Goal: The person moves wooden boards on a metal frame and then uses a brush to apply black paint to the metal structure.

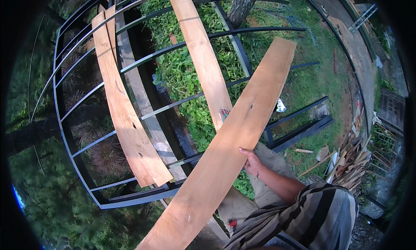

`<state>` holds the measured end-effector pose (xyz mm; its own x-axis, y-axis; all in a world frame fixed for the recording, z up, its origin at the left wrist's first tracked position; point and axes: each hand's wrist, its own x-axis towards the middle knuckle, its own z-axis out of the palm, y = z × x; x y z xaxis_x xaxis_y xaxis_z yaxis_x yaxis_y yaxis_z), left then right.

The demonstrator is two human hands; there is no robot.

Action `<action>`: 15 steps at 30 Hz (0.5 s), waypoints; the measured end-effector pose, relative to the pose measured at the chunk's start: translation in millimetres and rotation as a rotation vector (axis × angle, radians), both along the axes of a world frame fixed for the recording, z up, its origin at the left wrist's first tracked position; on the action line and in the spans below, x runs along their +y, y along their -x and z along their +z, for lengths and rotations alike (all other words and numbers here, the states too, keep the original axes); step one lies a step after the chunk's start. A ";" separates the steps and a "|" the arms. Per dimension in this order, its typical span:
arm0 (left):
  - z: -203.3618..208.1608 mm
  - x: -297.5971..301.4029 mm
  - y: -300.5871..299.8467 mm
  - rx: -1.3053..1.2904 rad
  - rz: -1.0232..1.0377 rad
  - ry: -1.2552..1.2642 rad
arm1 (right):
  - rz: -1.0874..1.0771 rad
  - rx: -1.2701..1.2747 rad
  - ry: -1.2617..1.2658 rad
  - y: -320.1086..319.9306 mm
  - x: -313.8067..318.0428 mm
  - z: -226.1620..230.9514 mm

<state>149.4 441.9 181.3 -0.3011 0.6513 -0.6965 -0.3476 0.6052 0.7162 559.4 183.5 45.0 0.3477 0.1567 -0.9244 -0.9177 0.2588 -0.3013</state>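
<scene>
A long, wide wooden plank slants across the view from the lower left to the upper right, raised in front of my legs. My right hand is closed on its right edge, with the thumb on the upper face and the other fingers mostly hidden beneath. My left hand does not show. Under the raised plank, a second plank lies across the dark metal frame, and my sandalled foot rests on it. Further left, a third plank lies on the frame bars, partly over another board.
Gaps between the bars open onto green plants and a dark channel beside a concrete ledge. A tree trunk rises at the far side. Scrap wood is heaped at the right, near a short metal frame piece on the grass.
</scene>
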 end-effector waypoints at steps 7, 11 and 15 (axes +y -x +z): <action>-16.5 45.3 -152.7 -0.090 -0.011 -0.130 | -0.228 -0.149 0.035 -201.9 -2.5 -84.7; -118.1 97.6 -277.8 -0.250 -0.105 -0.132 | -0.404 -0.273 0.070 -320.7 -62.9 -150.8; -177.8 99.9 -428.8 -0.422 -0.179 -0.131 | -0.430 -0.341 0.084 -460.3 -82.3 -235.1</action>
<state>578.3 541.9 3.5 0.1158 0.7578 -0.6421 -0.5232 0.5961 0.6090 1019.7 101.2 -190.1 0.6455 -0.1352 -0.7517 -0.5817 0.5508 -0.5985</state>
